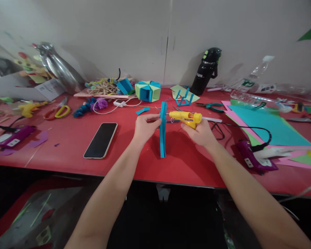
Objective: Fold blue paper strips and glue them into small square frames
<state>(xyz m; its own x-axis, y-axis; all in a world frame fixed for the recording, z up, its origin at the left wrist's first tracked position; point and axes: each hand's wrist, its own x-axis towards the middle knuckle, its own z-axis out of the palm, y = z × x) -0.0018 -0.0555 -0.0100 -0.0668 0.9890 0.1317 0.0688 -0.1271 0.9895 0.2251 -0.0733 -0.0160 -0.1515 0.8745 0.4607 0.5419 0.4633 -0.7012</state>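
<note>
My left hand pinches a folded blue paper piece, which stands on edge above the red table. In my right hand is a yellow hot glue gun, its nozzle pointing left and close to the paper's upper part. Whether the nozzle touches the paper I cannot tell. A clear glue stick juts from the gun's back. Behind the hands sit a blue and pale-green paper box shape and a small blue paper frame. A short blue strip lies nearby.
A phone lies to the left, near red and yellow scissors. Pliers, coloured paper sheets and a purple power strip are to the right. A black bottle and a steel jug stand at the back.
</note>
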